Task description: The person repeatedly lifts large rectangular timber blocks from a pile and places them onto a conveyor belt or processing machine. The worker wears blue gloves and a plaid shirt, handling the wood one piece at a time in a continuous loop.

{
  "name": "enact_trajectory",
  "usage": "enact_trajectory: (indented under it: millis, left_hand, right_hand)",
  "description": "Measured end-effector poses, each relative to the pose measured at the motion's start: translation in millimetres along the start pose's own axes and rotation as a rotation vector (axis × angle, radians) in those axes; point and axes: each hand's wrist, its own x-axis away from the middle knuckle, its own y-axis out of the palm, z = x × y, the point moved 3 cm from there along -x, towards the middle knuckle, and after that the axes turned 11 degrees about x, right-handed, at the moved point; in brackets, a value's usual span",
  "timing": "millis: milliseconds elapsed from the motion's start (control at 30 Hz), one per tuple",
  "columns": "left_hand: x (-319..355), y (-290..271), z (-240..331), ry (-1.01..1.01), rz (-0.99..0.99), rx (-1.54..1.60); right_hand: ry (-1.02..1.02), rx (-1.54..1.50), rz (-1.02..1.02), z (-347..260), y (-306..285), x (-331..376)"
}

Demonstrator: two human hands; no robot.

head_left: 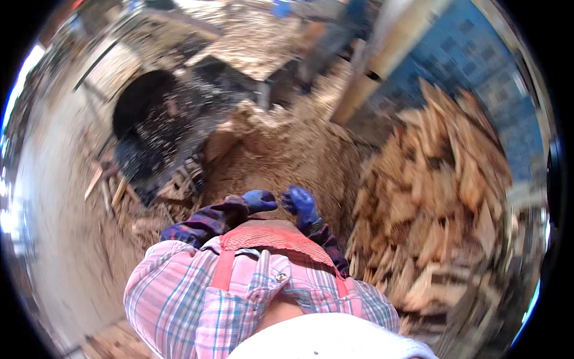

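head view | left hand [260, 200] fingers curled, empty | right hand [301, 204] fingers curled, empty | above sawdust heap [281, 155]

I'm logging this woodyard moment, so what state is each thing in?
Left hand: gloved blue, curled, holding nothing I can see.
Right hand: gloved blue, close to the left, grip unclear.
Wood stack: piled loosely, uneven.
Sawdust heap: mounded by the machine.
Machine: dusted with chips; running or not, cannot tell.

Sawdust heap [281, 155] is sitting dead ahead, wood offcuts [430, 197] piling up right, machine [173, 119] sitting left.
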Motion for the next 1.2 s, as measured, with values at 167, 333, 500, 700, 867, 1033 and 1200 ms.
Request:
enact_trajectory:
  millis: [167,333,500,700,867,1033,1200]
  left_hand:
    - [56,-40,-64,0.413,0.339,0.455]
    - [130,-86,-153,-0.002,0.57,0.425]
    - [199,-113,-237,-0.123,0.765,0.473]
    - [221,-143,-253,-0.063,0.731,0.591]
    - [188,-160,-253,0.02,0.7,0.479]
    - [150,-156,-235,0.03,0.61,0.608]
    - [128,-180,-196,-0.051,0.562,0.547]
  right_hand:
    - [-0.391,0.515,-0.557,12,124,-50]
    - [-0.404,0.881,-0.726,21,193,-94]
    - [-0.464,0.739,-0.715,13,302,-80]
    - [-0.448,0.91,-1.011,29,358,-75]
    - [-0.314,0.844,-0.914,27,353,-107]
    - [-0.466,0.777,-0.755,2,339,-168]
    - [-0.369,0.482,-0.673,-103,331,-260]
